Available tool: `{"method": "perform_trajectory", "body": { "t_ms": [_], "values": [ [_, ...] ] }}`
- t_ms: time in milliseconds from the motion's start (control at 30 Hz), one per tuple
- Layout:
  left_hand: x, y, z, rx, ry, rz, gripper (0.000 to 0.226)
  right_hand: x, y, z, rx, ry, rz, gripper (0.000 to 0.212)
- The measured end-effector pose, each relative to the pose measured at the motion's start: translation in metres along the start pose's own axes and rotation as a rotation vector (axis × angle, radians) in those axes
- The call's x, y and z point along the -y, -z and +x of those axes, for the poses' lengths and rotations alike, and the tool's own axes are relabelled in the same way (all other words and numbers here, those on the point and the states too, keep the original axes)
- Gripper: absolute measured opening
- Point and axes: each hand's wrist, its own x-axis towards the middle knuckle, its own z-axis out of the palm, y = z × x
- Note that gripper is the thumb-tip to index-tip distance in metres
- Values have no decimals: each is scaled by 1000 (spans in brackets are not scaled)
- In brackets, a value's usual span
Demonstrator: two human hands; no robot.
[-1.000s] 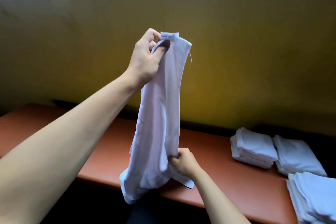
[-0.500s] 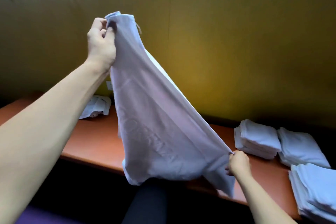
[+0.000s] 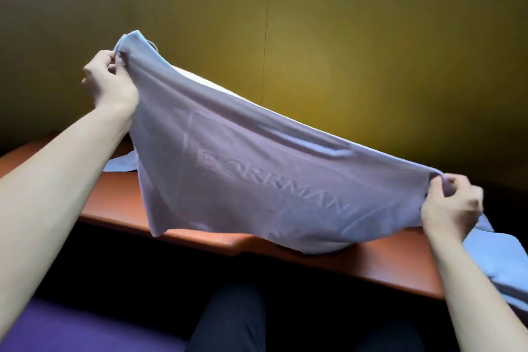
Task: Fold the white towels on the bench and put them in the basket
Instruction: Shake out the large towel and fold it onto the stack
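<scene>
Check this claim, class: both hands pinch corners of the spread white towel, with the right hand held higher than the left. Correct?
Not quite. In the head view the left hand is the higher one; the right hand is lower. Both do pinch corners of the spread white towel.

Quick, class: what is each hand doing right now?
Left hand: pinches one top corner of the white towel.
Right hand: pinches the opposite corner.

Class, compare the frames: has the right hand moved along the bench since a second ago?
Yes. The right hand, pinching the towel, has travelled rightward along the bench, from near its middle toward its right end.
</scene>
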Motion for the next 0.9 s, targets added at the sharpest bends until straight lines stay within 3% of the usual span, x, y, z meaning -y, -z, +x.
{"method": "perform_trajectory", "body": {
  "t_ms": [167, 300, 467, 800, 900],
  "values": [
    [40, 17, 4, -93, 61, 145, 32, 34, 16, 6, -141, 190, 135, 26],
    [63, 14, 1, -86, 88, 258, 31, 57, -2, 11, -151, 279, 162, 27],
    [111, -31, -2, -25, 227, 287, 33, 48, -78, 20, 9, 247, 77, 27],
    [256, -180, -14, 87, 528, 243, 26, -54, -269, 25, 265, 142, -165, 27],
    [290, -223, -17, 76, 503, 220, 27, -74, -311, 33, 317, 128, -230, 30]
  ]
}}
